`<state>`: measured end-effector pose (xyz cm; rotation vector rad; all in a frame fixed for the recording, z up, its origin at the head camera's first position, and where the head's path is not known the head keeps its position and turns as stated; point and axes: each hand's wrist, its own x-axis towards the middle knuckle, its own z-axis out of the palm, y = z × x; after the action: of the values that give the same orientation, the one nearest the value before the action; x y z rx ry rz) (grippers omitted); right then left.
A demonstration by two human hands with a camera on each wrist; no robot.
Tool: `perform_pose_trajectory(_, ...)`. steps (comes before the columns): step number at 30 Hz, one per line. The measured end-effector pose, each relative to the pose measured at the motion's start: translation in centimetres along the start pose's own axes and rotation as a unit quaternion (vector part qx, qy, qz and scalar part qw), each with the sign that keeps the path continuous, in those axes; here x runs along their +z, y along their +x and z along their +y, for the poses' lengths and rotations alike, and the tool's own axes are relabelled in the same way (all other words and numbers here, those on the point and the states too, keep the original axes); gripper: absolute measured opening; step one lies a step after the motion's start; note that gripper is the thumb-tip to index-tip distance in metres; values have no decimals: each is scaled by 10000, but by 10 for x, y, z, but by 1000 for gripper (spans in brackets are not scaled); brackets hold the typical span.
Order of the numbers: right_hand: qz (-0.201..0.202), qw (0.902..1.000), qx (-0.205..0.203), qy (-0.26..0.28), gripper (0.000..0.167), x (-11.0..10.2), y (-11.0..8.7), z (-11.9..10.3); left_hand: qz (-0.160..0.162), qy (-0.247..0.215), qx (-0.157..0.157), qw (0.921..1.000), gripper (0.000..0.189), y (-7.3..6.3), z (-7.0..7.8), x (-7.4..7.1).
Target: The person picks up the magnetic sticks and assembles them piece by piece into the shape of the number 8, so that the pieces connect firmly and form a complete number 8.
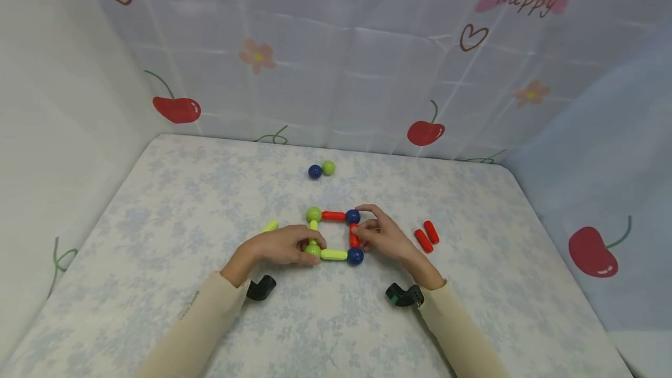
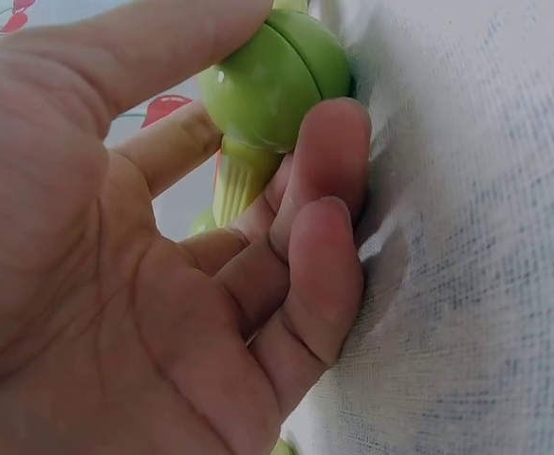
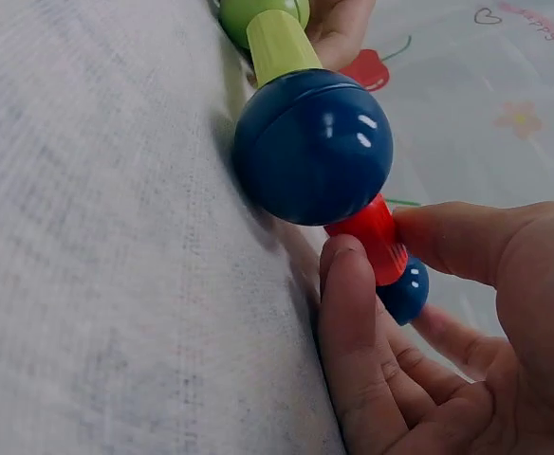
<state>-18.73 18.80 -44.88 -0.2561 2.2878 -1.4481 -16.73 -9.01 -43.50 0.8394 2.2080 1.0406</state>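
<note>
Rods and balls are joined into a four-sided frame on the table. Green balls form its left corners, blue balls its right corners. My left hand holds the near green ball between thumb and fingers, partly covering the left yellow-green rod. On the other side, my right hand pinches the right red rod, one finger reaching to the far blue ball. The near blue ball joins that rod to the near yellow-green rod. A second red rod makes the far side, ending at the far green ball.
Behind the frame lie a loose blue ball and a loose green ball. Two loose red rods are right of my right hand. A yellow-green rod shows partly behind my left hand. A printed curtain borders the table's back.
</note>
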Motion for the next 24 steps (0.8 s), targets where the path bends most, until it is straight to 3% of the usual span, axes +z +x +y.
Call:
perform_pose_trajectory(9, -44, 9997, 203, -150, 77, -2, -3, -2, 619, 271, 62, 9977, 29, 1, -3, 1)
perform_pose_trajectory(15, -546, 9967, -22, -603, 102, -7, -9, -4, 710, 275, 74, 9971, 37, 1, -3, 2)
perform_pose_trajectory(19, -792, 9932, -266, -813, 111, -11, -9, -3, 812, 116, -118, 9966, 46, -7, 2, -6)
perform_pose_trajectory(24, -805, 9922, -474, -828, 111, -11, -8, 0, 1239, 1, -213, 9921, 45, -27, 12, -24)
